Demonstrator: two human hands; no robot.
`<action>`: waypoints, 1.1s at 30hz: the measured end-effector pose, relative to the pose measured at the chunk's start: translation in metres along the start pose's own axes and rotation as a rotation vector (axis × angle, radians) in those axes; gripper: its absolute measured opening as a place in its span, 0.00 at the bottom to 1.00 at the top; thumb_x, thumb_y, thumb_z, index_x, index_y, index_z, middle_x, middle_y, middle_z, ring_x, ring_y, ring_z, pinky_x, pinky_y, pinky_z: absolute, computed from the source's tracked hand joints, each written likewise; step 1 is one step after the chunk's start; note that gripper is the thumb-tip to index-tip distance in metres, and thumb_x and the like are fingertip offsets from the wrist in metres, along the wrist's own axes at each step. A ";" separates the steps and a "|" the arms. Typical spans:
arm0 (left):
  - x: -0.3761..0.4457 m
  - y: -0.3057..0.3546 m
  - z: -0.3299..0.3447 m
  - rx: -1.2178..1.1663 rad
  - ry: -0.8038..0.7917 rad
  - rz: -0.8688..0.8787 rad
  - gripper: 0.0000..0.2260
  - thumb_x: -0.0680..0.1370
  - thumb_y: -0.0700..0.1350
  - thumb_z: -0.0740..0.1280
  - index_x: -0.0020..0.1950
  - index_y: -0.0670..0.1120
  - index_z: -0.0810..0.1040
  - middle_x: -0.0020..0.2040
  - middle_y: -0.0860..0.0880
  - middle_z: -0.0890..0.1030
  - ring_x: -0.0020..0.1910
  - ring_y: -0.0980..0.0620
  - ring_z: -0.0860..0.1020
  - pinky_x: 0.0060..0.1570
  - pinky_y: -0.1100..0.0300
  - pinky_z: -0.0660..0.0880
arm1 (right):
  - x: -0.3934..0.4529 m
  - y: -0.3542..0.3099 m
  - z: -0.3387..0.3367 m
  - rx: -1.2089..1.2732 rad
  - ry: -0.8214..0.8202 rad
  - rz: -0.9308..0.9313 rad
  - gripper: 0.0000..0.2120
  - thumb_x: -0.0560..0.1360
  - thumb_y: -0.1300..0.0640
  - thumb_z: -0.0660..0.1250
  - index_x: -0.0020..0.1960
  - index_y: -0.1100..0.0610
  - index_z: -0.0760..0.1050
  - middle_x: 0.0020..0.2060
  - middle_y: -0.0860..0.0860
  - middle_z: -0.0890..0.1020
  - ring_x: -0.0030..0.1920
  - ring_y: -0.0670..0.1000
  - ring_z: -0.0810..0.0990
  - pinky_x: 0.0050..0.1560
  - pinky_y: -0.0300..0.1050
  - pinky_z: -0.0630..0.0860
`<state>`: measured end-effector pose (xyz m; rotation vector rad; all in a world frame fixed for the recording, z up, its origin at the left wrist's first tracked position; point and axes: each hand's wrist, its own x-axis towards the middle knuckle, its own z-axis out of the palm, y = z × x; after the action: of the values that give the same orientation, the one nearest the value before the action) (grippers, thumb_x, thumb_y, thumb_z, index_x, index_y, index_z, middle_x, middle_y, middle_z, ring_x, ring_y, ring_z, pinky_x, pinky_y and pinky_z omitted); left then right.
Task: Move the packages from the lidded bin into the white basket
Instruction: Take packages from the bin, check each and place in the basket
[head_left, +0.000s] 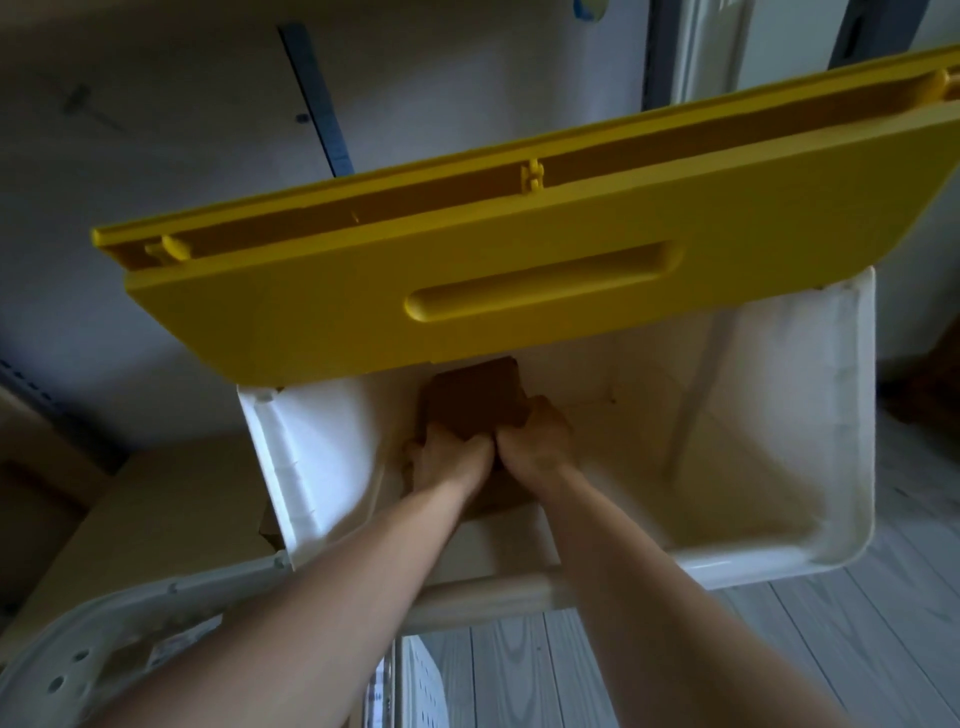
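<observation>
A white bin (852, 519) stands open, its yellow lid (519, 280) swung up at the back. Deep inside it lies a brown cardboard package (475, 397) near the left of the floor. Both my arms reach down into the bin. My left hand (447, 457) grips the package's near left edge and my right hand (535, 439) grips its near right corner, fingers curled over the cardboard. More cardboard shows beneath my wrists; I cannot tell if it is a separate package. The white basket (431, 680) with perforated walls sits below the bin's front rim, mostly hidden by my arms.
A wooden bar (493, 597) runs along the bin's front edge. A large cardboard box (156, 509) stands to the left of the bin. A white plastic object with holes (78, 660) is at the lower left. Pale plank floor (779, 639) lies to the right.
</observation>
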<state>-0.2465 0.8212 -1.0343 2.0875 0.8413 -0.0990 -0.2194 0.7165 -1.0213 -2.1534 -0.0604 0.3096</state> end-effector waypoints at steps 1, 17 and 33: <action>-0.001 0.003 0.000 0.012 -0.005 0.000 0.44 0.63 0.59 0.57 0.80 0.49 0.63 0.77 0.39 0.67 0.75 0.37 0.67 0.69 0.51 0.66 | -0.001 0.000 -0.001 -0.001 0.002 0.013 0.18 0.82 0.59 0.60 0.70 0.60 0.71 0.69 0.60 0.75 0.69 0.63 0.73 0.66 0.51 0.71; -0.023 0.002 -0.013 0.059 0.098 0.065 0.21 0.86 0.52 0.57 0.76 0.43 0.67 0.73 0.38 0.73 0.71 0.37 0.73 0.62 0.53 0.70 | -0.014 0.008 -0.025 0.208 0.263 0.158 0.14 0.81 0.47 0.62 0.56 0.57 0.78 0.50 0.57 0.84 0.51 0.60 0.82 0.48 0.48 0.77; -0.176 -0.053 -0.105 -0.317 -0.270 0.465 0.14 0.80 0.44 0.72 0.61 0.60 0.75 0.62 0.60 0.74 0.61 0.61 0.73 0.60 0.63 0.71 | -0.157 -0.015 -0.080 0.215 0.023 0.113 0.19 0.77 0.50 0.67 0.65 0.47 0.66 0.52 0.51 0.80 0.50 0.53 0.82 0.50 0.52 0.83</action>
<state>-0.4373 0.8274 -0.9428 1.8620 0.1824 0.0044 -0.3508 0.6355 -0.9354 -1.9503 0.1036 0.3410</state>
